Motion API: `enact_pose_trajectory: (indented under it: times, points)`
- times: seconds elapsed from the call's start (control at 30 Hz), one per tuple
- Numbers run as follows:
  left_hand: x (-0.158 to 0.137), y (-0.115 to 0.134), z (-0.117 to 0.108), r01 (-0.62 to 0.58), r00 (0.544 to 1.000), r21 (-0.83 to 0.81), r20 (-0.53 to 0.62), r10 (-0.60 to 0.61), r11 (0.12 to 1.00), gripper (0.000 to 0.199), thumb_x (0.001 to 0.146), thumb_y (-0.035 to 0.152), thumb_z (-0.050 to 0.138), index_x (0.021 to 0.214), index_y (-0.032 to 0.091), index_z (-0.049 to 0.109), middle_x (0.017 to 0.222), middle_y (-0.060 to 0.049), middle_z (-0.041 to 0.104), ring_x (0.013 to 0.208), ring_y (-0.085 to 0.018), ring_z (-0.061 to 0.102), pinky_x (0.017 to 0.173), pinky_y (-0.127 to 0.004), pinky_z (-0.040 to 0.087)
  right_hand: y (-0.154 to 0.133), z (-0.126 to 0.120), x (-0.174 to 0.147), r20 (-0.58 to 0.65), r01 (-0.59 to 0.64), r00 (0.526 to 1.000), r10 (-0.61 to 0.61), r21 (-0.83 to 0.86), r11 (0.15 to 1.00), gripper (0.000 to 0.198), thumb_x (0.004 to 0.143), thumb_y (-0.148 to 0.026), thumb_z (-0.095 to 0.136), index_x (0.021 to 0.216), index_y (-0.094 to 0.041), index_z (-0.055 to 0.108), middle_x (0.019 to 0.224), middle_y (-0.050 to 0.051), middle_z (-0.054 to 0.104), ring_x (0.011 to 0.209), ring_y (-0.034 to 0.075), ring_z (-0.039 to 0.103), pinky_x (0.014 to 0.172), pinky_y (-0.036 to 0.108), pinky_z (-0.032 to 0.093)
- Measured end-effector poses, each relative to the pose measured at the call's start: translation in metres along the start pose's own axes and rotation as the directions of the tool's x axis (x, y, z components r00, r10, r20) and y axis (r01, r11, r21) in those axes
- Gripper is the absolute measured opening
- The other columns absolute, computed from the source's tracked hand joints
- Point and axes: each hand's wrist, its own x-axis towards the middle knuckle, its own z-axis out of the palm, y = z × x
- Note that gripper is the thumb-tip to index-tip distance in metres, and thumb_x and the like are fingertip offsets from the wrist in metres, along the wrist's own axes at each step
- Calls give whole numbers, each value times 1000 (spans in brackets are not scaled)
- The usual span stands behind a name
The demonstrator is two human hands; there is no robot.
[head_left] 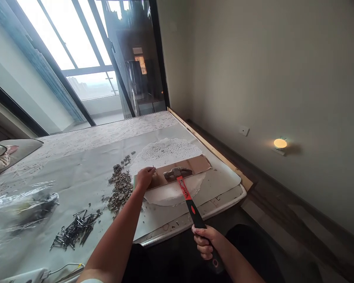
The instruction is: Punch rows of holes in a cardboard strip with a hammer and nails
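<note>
My right hand (205, 241) is wrapped round the black and red handle of a claw hammer (184, 188). The hammer's metal head is over a brown flat board (199, 164), near its middle; whether it touches is unclear. At the board's left end is my left hand (145, 177), its thumb and fingertips pinched on a thin nail, of which only a small part shows. Under the board spreads a white, roundish sheet (171, 151) with a rough, pebbly far half and a smoother near part (177, 194).
Grey stone chips (120, 184) lie left of the board, and a pile of nails (76, 228) is nearer me. A clear plastic bag (23, 208) and a white power strip (29, 276) sit at left. A wooden edge (206, 141) borders the covered surface beside the wall.
</note>
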Motion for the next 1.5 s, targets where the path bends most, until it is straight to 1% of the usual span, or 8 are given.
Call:
enact_pose_trajectory:
  times: [0.33,0.57,0.7,1.1,1.2,1.3,1.4,1.5]
  points:
    - [2,-4,-1,16,1000,121,5,-16,992,32,80,43,50,81,21,73,79,-4,72,75,-19,61,62,-26,38,1,2,-4,-54,36,998,-35,22,999,35,71,-38,72,75,-21,42,44,-13,34,31,2,20,32,17,18]
    - [0,-3,-1,-26,999,116,-22,29,993,29,82,40,49,85,21,72,92,-5,73,85,-19,63,71,-26,40,-1,4,-4,-51,33,998,-33,-6,999,35,71,-39,71,73,-21,41,45,-13,33,31,2,20,33,17,17]
    - [0,-2,-2,0,1000,142,-12,2,990,29,83,40,49,86,22,72,92,-4,73,85,-20,63,70,-25,41,-1,4,-4,-42,32,999,-33,-19,999,35,71,-39,70,72,-21,39,45,-13,33,32,2,21,35,18,17]
    - [-7,6,-6,-27,1000,178,2,27,984,32,85,40,47,88,20,72,90,-8,72,79,-21,63,66,-26,41,-9,12,-6,-87,0,996,-3,-36,999,40,67,-43,72,72,-22,39,44,-13,34,31,2,19,35,18,15]
    - [-5,1,-2,-36,999,192,-11,39,981,30,85,38,48,86,21,72,90,-7,72,80,-21,63,68,-26,40,-17,23,-11,-145,-21,989,7,-98,995,43,65,-46,72,72,-22,37,44,-13,34,31,1,20,35,18,15]
    - [-3,-5,3,-59,997,212,-33,67,975,28,85,38,49,84,21,72,89,-7,72,82,-21,63,70,-27,39,-25,39,-16,-295,-53,955,-18,-230,972,44,65,-49,71,76,-23,37,45,-14,34,32,2,23,35,17,18]
    - [-3,-6,5,-62,997,228,-20,69,972,28,85,37,48,83,21,71,89,-7,72,83,-21,62,70,-27,38,-32,56,-19,-428,-95,899,-91,-394,914,46,64,-51,70,80,-23,37,45,-14,34,32,3,26,34,17,22]
    - [-6,-6,6,-59,998,225,-9,63,973,28,85,36,48,83,20,71,89,-9,72,84,-22,62,70,-27,37,-47,69,-20,-466,-136,871,-157,-535,834,48,63,-55,68,79,-23,37,44,-15,32,31,4,27,32,19,25]
